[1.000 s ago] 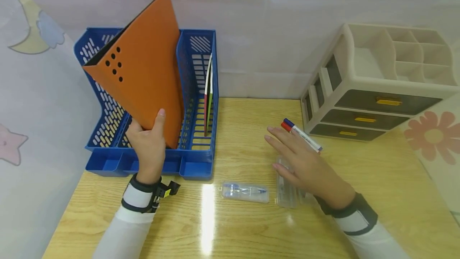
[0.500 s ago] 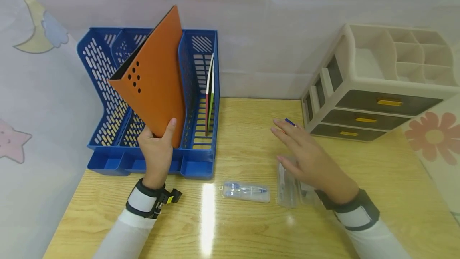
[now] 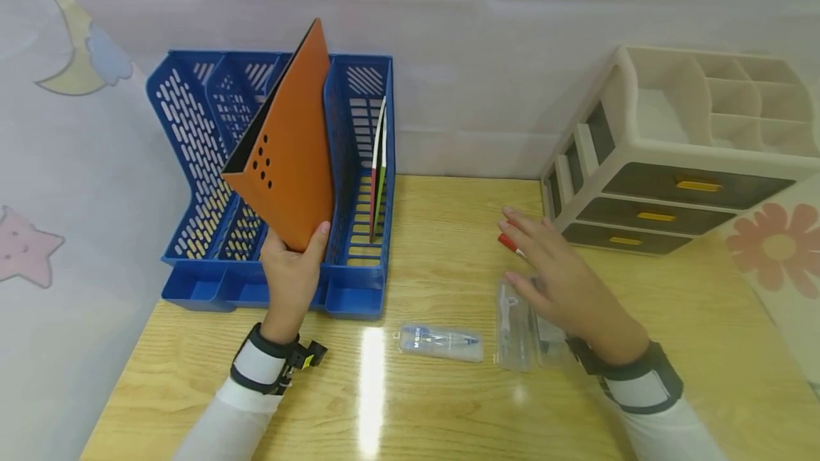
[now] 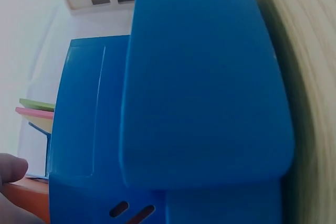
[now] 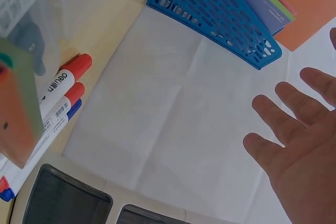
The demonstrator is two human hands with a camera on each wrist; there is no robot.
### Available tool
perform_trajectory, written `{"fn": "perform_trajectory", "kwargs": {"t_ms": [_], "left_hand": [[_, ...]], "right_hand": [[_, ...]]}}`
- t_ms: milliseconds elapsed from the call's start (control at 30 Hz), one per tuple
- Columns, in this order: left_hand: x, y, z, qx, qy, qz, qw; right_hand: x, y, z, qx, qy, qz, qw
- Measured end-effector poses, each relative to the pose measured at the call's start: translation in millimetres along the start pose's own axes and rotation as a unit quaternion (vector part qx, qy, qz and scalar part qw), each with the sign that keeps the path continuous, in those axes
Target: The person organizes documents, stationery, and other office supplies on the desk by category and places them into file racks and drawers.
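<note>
My left hand [image 3: 291, 279] grips the lower front corner of an orange file folder [image 3: 295, 148], thumb on its right face. Tilted, the folder stands partly inside a compartment of the blue file rack [image 3: 338, 141], beside a divider; its bottom is hidden. In the left wrist view the rack's front wall [image 4: 205, 77] fills the middle, and my thumb [image 4: 13, 168] lies against the folder. My right hand [image 3: 570, 283] hovers with spread fingers, holding nothing. Below it are markers, mostly covered in the head view; the right wrist view shows their red caps [image 5: 79, 66].
Two thin booklets [image 3: 378, 183] stand in the rack's right compartment. A clear packet [image 3: 440, 343] with a compass-like tool and a clear plastic case [image 3: 512, 329] lie on the wooden table [image 3: 442, 411]. A beige drawer organizer [image 3: 640, 144] stands at back right.
My left hand has moved right and slightly toward me, bringing the folder lower, more upright and closer to the rack's divider. My right hand has drifted slightly right, still spread.
</note>
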State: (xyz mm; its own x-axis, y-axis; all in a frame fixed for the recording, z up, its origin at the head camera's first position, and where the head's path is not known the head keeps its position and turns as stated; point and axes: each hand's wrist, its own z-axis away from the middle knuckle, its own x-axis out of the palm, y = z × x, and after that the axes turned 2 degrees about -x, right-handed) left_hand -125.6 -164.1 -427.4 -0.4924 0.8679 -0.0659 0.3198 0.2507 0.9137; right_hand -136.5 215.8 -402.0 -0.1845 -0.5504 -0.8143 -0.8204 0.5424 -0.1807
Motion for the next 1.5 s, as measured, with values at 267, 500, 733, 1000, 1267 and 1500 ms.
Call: {"fn": "perform_trajectory", "kwargs": {"t_ms": [267,500,733,1000,1267,1500], "left_hand": [[-0.4,0.2,-0.3,0.011,-0.034,0.001,0.9994],[-9.4,11.4,-2.0,0.075,-0.049,0.036,0.9953],[-25.5,42.3,-4.2,0.211,0.03,0.027,0.9767],[-27.4,72.1,5.1,0.413,0.123,-0.049,0.901],[-18.1,69.4,18.6,0.502,-0.027,-0.113,0.8568],[-8.7,46.3,31.1,0.441,-0.203,-0.209,0.8487]], "right_hand": [[-1.1,0.1,2.7,0.013,-0.016,0.002,1.0],[-0.4,8.0,9.7,0.015,-0.021,0.011,1.0],[-6.5,17.9,22.5,0.034,-0.053,0.032,0.998],[-14.0,25.2,35.7,0.044,-0.067,0.081,0.993],[-20.8,30.0,46.2,0.057,-0.082,0.109,0.989],[-22.1,34.8,59.2,0.068,-0.086,0.122,0.986]]}}
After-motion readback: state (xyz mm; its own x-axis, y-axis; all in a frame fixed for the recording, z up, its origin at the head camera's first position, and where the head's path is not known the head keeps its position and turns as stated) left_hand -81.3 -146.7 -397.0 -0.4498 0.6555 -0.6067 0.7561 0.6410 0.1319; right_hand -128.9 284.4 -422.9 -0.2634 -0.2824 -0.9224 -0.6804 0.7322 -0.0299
